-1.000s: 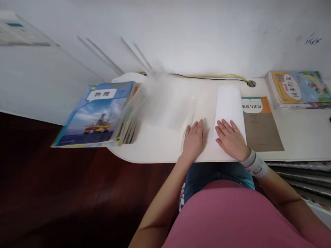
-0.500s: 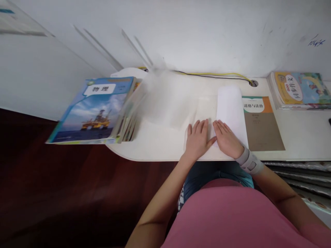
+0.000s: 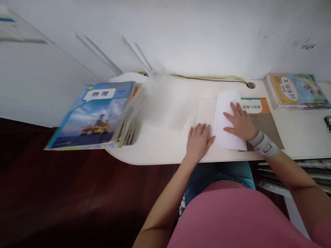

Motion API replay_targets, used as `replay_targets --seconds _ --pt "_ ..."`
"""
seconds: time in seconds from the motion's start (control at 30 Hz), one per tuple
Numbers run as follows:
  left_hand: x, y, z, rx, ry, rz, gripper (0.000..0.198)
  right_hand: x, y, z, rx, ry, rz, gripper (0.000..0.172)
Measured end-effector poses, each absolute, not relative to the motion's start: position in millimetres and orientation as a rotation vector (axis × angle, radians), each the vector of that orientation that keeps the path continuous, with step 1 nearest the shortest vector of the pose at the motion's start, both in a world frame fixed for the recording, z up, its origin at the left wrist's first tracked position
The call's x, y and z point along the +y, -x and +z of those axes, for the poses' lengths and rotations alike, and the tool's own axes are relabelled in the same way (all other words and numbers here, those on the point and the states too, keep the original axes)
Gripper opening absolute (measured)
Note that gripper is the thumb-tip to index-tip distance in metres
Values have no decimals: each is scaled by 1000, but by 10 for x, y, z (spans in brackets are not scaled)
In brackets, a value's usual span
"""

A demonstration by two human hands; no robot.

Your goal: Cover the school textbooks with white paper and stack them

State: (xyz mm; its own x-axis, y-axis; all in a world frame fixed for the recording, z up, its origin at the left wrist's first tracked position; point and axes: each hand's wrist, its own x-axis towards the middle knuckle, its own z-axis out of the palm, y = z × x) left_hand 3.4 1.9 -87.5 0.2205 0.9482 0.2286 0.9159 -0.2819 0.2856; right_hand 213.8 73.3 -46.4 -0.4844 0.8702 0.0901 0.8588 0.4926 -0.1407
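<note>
A white sheet [image 3: 223, 134] lies over the left side of a brown and orange textbook [image 3: 270, 132] on the white table [image 3: 155, 153]. My right hand [image 3: 240, 124], with a grey wrist brace, rests with fingers spread on the sheet and reaches onto the textbook. To the left of the sheet, my left hand [image 3: 198, 141] lies flat, fingers stretched out, on what looks like a clear film [image 3: 205, 106]. The film's edges are faint, and whether it runs beneath the white sheet I cannot tell.
At the left stands a stack of books topped by a blue physics textbook [image 3: 90, 117], jutting past the table edge. Beside it are blurred translucent sheets [image 3: 165, 106]. Another book stack [image 3: 297, 89] sits at right. Cables [image 3: 217, 77] run along the wall into a hole.
My right hand has moved up and to the right across the white sheet, its fingers now spread. My left hand stays nearly in place. The sheet's lower part sits slightly differently.
</note>
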Motion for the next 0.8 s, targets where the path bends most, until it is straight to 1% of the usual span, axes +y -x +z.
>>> replay_targets --seconds 0.1,0.17,0.33,0.43,0.53,0.63,0.8 --pt "20 -21 -869 1831 -2360 653 33 706 -2122 -575 -2506 1518 82 59" --pt "24 -9 -856 1840 -2309 726 28 698 -2116 -586 -2467 1519 85 58" --pt "-23 -16 -810 1996 -2191 939 30 597 -2022 -553 -2427 1540 95 55" --pt "-99 -65 -800 1981 -2315 860 36 467 -1939 -539 -2480 1494 84 52" --pt "-164 -112 -817 1809 -2468 679 39 505 -1931 -500 -2517 1480 103 52" --pt "-184 -125 -845 1709 -2543 610 36 863 -1986 -436 -2483 1505 142 56" --pt "-154 -94 -897 1656 -2568 664 35 1611 -1999 -378 -2497 1573 181 65"
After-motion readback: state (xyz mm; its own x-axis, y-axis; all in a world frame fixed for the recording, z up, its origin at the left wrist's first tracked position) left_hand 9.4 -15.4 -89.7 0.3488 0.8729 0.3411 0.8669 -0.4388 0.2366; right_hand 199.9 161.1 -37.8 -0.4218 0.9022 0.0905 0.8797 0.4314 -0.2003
